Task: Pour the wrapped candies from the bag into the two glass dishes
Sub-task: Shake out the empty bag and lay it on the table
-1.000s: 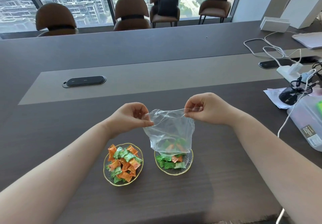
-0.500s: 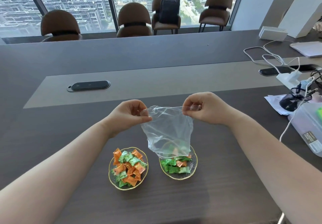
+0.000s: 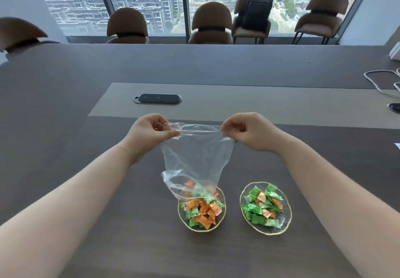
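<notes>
A clear plastic bag (image 3: 194, 156) hangs upside down, stretched between my left hand (image 3: 149, 133) and my right hand (image 3: 249, 131), each pinching one upper corner. Its open mouth droops over the far rim of the left glass dish (image 3: 223, 215), which holds a heap of orange and green wrapped candies (image 3: 202, 211). The bag looks empty apart from candies showing through it. The right glass dish (image 3: 286, 219), gold-rimmed like the other, sits beside it with mostly green candies (image 3: 262, 208) and stands uncovered.
Both dishes stand on a dark wooden table (image 3: 129, 245). A black oval socket cover (image 3: 158, 99) lies in the lighter centre strip. White cables (image 3: 381, 83) lie at the right edge. Brown chairs (image 3: 211, 24) line the far side, one carrying a black backpack (image 3: 256, 11).
The bag and both hands have shifted left, from over the right dish to over the left dish. The view has also swung left, so the clutter at the right is mostly out of frame.
</notes>
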A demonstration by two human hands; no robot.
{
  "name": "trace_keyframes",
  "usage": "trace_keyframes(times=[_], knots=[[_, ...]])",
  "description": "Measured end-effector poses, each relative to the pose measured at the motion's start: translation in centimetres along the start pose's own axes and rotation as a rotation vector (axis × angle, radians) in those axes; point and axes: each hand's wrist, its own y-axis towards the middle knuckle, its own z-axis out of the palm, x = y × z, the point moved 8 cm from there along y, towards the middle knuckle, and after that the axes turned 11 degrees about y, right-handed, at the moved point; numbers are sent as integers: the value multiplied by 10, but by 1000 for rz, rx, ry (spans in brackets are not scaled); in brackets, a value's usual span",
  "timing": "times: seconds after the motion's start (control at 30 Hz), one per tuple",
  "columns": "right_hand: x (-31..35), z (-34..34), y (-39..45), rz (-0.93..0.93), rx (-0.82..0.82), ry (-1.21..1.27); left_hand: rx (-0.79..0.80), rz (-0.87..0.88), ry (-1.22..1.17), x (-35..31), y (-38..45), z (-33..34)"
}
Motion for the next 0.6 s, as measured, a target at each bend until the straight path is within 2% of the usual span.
trace_keyframes(times=[0.2, 0.37, 0.6], knots=[[12, 77, 49, 67, 161, 80, -39, -168, 72, 56, 3, -72], [-4, 135, 94, 157, 248, 49, -78, -276, 125, 112, 23, -99], [-72, 185, 150, 304, 172, 7, -149, -345, 322, 186, 67, -96]])
